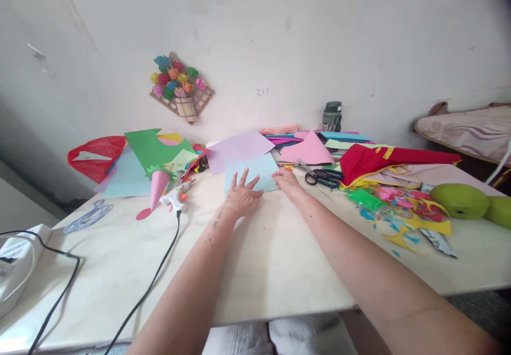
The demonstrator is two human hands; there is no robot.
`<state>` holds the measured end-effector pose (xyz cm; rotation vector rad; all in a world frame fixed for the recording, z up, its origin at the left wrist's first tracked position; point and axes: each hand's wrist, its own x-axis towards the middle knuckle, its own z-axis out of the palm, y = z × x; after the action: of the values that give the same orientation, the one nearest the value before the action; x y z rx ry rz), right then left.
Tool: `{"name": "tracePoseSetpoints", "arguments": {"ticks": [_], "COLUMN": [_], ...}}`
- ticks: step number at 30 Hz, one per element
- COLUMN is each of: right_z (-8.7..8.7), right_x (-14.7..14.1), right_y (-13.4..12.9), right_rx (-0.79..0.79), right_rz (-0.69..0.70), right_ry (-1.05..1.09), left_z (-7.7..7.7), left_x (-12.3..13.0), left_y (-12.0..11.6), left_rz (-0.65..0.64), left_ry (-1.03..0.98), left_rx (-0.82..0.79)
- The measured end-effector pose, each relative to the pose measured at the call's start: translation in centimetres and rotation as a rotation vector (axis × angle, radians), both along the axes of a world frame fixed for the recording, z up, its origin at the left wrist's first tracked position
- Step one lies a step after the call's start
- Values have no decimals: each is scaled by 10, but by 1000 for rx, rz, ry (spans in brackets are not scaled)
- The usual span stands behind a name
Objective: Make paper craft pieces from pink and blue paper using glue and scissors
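A light blue sheet of paper lies on the table in the middle, its far edge by a lilac sheet. My left hand rests on the blue sheet's near part with its fingers spread. At the sheet's right edge, my right hand has its fingers closed on the paper's edge. Black-handled scissors lie just right of my right hand. To the left are a white glue gun and a pink paper cone with a green fringe.
Coloured sheets, including green paper, line the wall. Paper scraps, a red cloth and green fruit are at the right. A bottle stands behind. A black cable and power strip are at the left.
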<state>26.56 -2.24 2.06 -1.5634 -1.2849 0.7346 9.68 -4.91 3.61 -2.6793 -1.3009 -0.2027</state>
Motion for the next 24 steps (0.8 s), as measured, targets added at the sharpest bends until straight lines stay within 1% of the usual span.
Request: {"name": "tracePoseSetpoints", "arguments": {"ticks": [3,5,7,10,13,14,16,17,18,20,22,24], "right_z": [6,9,10,6,-1,-4,-6,-7,-7,-7,-7,-8], "right_x": [-18,-36,-53,-68,-67,-65,-61,-59,-58,-58,-58,-58], "right_y": [-4,-6,-6,-2,3,4,5,5,5,4,3,1], "right_rx": [83,55,2,-36,-10,4,23,22,14,-6,-2,24], "right_rz": [32,104,125,119,157,176,208,218,223,225,238,266], "right_ry": [133,227,295,267,236,244,274,289,304,314,275,207], "left_z": [3,4,2,-5,-7,-5,2,5,8,10,6,-2], "left_x": [1,2,2,0,-10,-15,-30,-39,-47,-63,-74,-80], "left_y": [-1,-1,1,4,5,5,4,4,4,4,5,7], "left_rz": [24,33,39,87,124,117,88,104,142,242,310,310], "left_ry": [-7,-8,-11,-46,-120,-149,-238,-325,-415,-523,-544,-523], "left_rx": [-34,-55,-74,-126,-241,-274,-291,-265,-203,-119,-105,-117]}}
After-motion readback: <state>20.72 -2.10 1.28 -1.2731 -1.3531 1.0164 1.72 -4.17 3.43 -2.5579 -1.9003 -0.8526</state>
